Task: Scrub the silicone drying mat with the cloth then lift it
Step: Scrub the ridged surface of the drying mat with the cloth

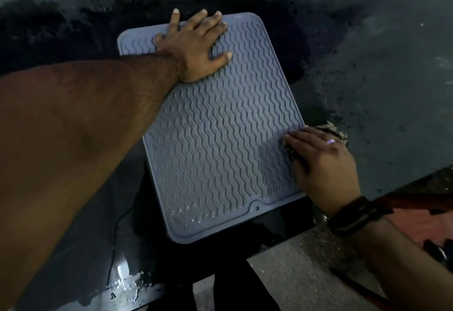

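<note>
Head view: only camera, looks down on the work area.
Mat position: silicone drying mat (220, 124) lies flat on a dark wet counter (367, 65), centre of frame, long side running from upper left to lower right.
Mat look: grey-blue, wavy ribs all over, raised rim, small drain notch with a hole at the lower edge. Water film glints near the bottom edge.
Left hand (196, 45): fingers spread straight, palm flat on the upper part of the mat, pinning it. Grasping nothing.
Right hand (321, 161): at the mat's right edge, pressing down on the cloth (335, 131). Cloth is dark and ragged, sticks out past the fingers. Whether the fingers curl round it, can't tell.
Handling (judgement): thin, floppy, light; wet, so likely slick and clinging to the counter. Will sag if lifted at one point.
Hold point (judgement): pinch the rim at a corner or the near edge, peel upward.
Stage (judgement): scrubbing, lift not yet begun.
</note>
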A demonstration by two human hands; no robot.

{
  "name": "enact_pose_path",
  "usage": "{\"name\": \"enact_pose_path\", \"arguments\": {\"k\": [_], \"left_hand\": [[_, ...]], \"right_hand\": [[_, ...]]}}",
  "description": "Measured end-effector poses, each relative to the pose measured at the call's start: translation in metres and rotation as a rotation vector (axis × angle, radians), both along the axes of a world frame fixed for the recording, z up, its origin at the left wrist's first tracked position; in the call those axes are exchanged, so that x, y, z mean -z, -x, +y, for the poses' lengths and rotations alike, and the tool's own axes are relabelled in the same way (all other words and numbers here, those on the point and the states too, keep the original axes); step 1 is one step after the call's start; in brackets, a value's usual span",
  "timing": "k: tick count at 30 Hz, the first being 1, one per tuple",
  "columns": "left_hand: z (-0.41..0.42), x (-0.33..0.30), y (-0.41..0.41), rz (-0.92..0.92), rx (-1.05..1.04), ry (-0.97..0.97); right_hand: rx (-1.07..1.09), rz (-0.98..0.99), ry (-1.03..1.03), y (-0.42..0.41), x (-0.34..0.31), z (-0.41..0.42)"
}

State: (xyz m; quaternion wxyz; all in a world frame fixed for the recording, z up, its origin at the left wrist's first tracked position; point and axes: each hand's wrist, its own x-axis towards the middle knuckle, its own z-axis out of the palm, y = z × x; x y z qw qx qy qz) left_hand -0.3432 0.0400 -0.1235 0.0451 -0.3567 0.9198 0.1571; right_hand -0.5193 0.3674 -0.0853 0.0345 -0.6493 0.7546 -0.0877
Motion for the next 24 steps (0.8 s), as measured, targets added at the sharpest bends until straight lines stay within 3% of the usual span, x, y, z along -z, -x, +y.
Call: {"name": "enact_pose_path", "arguments": {"k": [10,17,24], "left_hand": [[-0.003,0.001,-0.001,-0.006,-0.004,-0.006],[-0.002,0.003,-0.001,-0.009,-0.012,-0.006],[-0.007,0.008,0.0,-0.006,0.013,0.016]], "right_hand": [[0.078,-0.115,-0.07,-0.005,-0.016,0.085],[0.14,-0.042,0.168,0.028,-0.032,-0.008],[0.07,0.066,0.066,0.041,0.012,-0.078]]}}
